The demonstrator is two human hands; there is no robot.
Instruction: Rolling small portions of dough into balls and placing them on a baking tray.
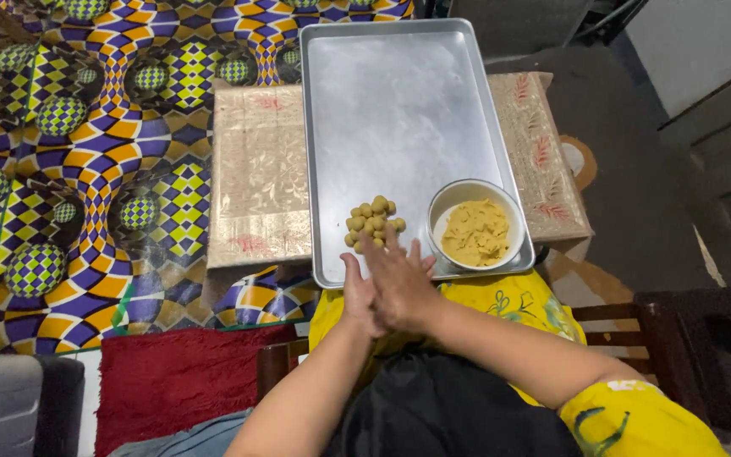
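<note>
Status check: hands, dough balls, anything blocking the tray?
Left hand and right hand pressed palm to palm at the tray's near edge; contents hidden. Dough balls clustered on tray beside the dough bowl. Nothing blocking.

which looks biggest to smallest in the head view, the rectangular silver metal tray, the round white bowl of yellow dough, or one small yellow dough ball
1. Rectangular silver metal tray
2. Round white bowl of yellow dough
3. One small yellow dough ball

The gaps are plain, so nearness to the camera does not blur the order.

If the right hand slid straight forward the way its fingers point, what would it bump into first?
Most likely the cluster of small dough balls on the metal tray. The right hand, pressed on the left hand, points at them, though height is unclear.
</note>
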